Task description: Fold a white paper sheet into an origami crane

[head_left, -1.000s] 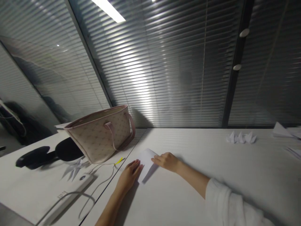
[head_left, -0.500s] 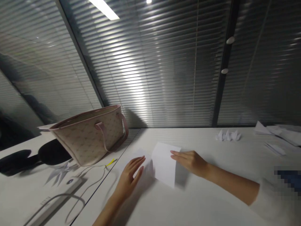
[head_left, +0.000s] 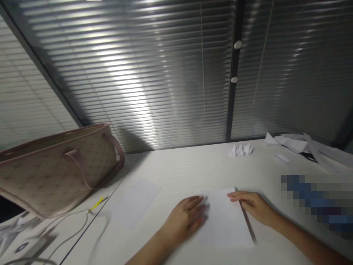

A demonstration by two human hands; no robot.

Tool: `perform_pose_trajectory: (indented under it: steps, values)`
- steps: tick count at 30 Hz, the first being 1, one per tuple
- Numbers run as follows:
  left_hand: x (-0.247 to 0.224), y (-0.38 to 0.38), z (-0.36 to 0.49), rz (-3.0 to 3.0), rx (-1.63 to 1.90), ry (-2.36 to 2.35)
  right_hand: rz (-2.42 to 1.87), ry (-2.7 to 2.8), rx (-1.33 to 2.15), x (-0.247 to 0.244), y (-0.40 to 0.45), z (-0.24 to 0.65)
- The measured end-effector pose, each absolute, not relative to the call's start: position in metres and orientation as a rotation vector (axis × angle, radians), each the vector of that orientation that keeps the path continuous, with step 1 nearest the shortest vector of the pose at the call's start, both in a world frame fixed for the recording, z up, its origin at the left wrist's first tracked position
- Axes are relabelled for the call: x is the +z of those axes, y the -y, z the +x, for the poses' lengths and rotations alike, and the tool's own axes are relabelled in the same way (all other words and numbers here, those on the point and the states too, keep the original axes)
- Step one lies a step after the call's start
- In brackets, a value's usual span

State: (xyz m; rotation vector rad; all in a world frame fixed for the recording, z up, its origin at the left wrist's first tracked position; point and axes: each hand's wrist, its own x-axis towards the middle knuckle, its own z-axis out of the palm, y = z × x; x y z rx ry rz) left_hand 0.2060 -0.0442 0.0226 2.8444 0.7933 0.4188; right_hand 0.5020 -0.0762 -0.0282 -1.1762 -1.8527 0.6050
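A white paper sheet lies flat on the white table in front of me. My left hand, slightly blurred, rests on the sheet's left part with its fingers together. My right hand touches the sheet's upper right corner with its fingertips. A thin grey strip runs along the sheet's right edge, under those fingers; I cannot tell whether it is a ruler or a shadow. Neither hand visibly grips the paper. A second pale sheet lies to the left of my left hand.
A beige patterned tote bag with pink handles stands at the left, above a yellow tag and a cable. Several small folded paper shapes and loose papers lie at the far right. A pixelated blur covers part of the right side.
The view has turned left and down. The sheet now looks wider and lies closer to me. My hands have moved apart to its two sides, and my right hand has shifted onto its upper corner.
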Motion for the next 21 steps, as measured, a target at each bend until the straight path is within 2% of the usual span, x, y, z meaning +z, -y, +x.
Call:
perform_pose_trajectory:
  steps: [12,21]
  values:
    - [0.025,0.041,0.191,2.780,0.297,-0.753,-1.170,1.851,0.770,-0.035,0.083,0.485]
    - [-0.001,0.037,0.180,2.629,0.431,-1.018,-1.198,1.820,0.774,-0.038,0.085,0.484]
